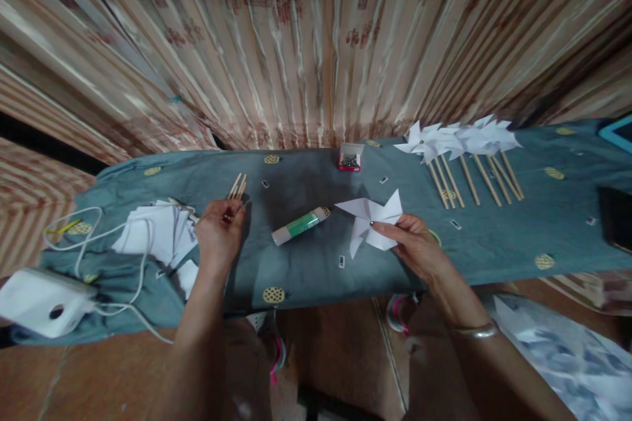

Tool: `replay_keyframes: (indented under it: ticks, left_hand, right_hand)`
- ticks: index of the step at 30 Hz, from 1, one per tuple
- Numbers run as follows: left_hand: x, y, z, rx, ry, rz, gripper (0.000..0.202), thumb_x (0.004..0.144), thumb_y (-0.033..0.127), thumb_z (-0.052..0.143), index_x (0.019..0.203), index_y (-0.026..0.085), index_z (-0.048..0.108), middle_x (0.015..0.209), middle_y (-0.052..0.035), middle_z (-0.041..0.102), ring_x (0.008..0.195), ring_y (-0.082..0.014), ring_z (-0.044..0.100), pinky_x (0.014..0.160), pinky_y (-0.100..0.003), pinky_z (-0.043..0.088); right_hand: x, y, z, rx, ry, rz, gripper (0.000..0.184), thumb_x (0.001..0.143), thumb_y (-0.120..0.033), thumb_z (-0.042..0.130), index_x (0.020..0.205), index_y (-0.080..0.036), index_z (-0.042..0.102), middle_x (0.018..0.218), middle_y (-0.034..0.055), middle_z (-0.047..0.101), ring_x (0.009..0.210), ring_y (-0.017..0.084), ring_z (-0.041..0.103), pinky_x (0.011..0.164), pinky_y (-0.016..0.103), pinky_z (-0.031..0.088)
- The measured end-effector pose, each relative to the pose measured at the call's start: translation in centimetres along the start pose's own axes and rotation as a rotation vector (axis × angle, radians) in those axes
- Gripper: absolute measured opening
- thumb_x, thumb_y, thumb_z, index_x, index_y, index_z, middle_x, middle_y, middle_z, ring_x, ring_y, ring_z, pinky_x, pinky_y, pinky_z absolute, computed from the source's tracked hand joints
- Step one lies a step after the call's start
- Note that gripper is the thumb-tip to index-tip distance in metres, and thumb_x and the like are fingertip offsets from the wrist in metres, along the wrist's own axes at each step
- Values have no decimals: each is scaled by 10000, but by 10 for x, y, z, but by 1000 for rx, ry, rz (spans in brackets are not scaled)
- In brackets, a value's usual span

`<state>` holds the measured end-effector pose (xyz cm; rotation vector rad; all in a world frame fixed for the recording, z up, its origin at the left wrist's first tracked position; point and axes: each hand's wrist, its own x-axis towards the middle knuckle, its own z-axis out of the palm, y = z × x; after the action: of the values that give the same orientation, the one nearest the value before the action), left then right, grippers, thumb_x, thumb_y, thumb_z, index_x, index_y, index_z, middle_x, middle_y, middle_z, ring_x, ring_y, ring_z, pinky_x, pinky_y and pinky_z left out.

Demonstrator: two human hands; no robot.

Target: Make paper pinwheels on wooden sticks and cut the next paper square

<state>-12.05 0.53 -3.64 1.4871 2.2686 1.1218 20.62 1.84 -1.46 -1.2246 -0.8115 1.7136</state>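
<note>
One held pinwheel (364,211), one tube (300,225), one carton (352,150)

We see the tube (296,228) lying on the cloth (316,276). Just right of the tube is a pinwheel (365,214) in our right hand (417,243); behind the tube, somewhat right, the box (349,168) sits. Well right of the tube and behind it, we find more pinwheels (467,140), handles (469,179) toward us. Left of the tube we have our left hand (220,230), holding sticks (239,187). Farther left of the tube lie papers (155,233), then the block (42,302). Behind the tube hangs the curtain (296,46).
</note>
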Motion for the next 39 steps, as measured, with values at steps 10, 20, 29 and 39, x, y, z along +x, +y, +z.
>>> replay_keyframes:
  ticks: [10, 20, 29, 39]
  left_hand:
    - [5, -35, -12, 396, -104, 50, 262, 786, 373, 547, 882, 192, 710, 983, -97, 749, 865, -264, 683, 783, -331, 487]
    - [6, -29, -9, 440, -151, 44, 331, 796, 345, 524, 959, 154, 741, 988, -139, 750, 891, -316, 696, 772, -372, 495]
    - [-45, 30, -3, -301, -111, -3, 229, 702, 336, 640, 810, 157, 734, 735, -32, 631, 672, -161, 580, 637, -270, 458]
    - [-197, 82, 38, -943, -688, -629, 265, 597, 384, 794, 648, 149, 683, 554, 17, 589, 543, -102, 517, 565, -215, 423]
  right_hand:
    - [-5, -4, 0, -17, -13, 12, 263, 475, -355, 926, 631, -226, 757, 633, 13, 749, 494, 122, 596, 514, 251, 484]
    - [-10, 2, -3, -14, -8, -1, 281, 483, -358, 930, 662, -215, 767, 676, 23, 767, 545, 127, 639, 565, 250, 505]
    - [-22, -1, -14, 9, -15, -58, 287, 467, -352, 942, 669, -233, 776, 684, 14, 768, 591, 126, 670, 614, 244, 548]
    - [-54, -3, -41, -194, -193, -9, 261, 550, -371, 913, 695, -211, 767, 656, -4, 739, 538, 104, 609, 542, 224, 505]
